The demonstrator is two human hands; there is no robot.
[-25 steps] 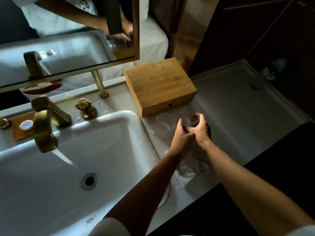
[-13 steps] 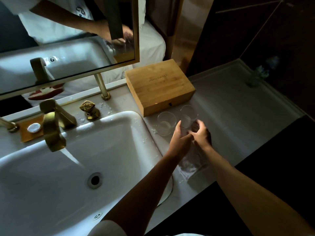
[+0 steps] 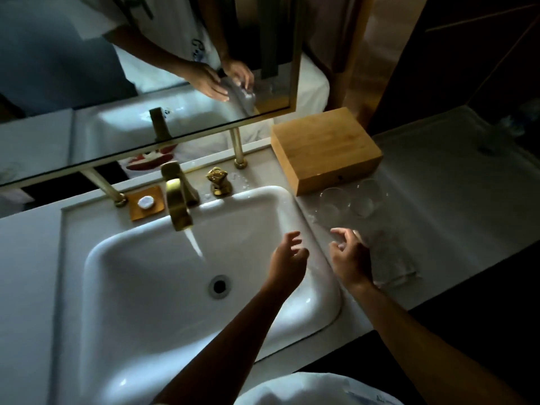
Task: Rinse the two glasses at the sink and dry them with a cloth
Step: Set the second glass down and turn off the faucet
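Two clear glasses stand side by side on the counter right of the sink: the left glass (image 3: 333, 204) and the right glass (image 3: 366, 198), just in front of a wooden box. A pale folded cloth (image 3: 393, 263) lies on the counter below them. My left hand (image 3: 287, 257) hovers over the sink's right side, fingers apart, holding nothing. My right hand (image 3: 349, 257) is over the counter beside the cloth's left edge, fingers spread, empty. The white sink (image 3: 140, 276) has water running from the gold tap (image 3: 178, 200).
A bamboo box (image 3: 324, 147) sits behind the glasses. A gold tap handle (image 3: 217, 181) and a soap dish (image 3: 146, 203) stand behind the basin. A framed mirror (image 3: 146, 83) on gold legs hangs over the back. The counter edge drops off at the front right.
Both hands have let go of the right glass and drawn back toward me and to the left. The glasses now stand alone. The camera view has shifted left, centring the sink.
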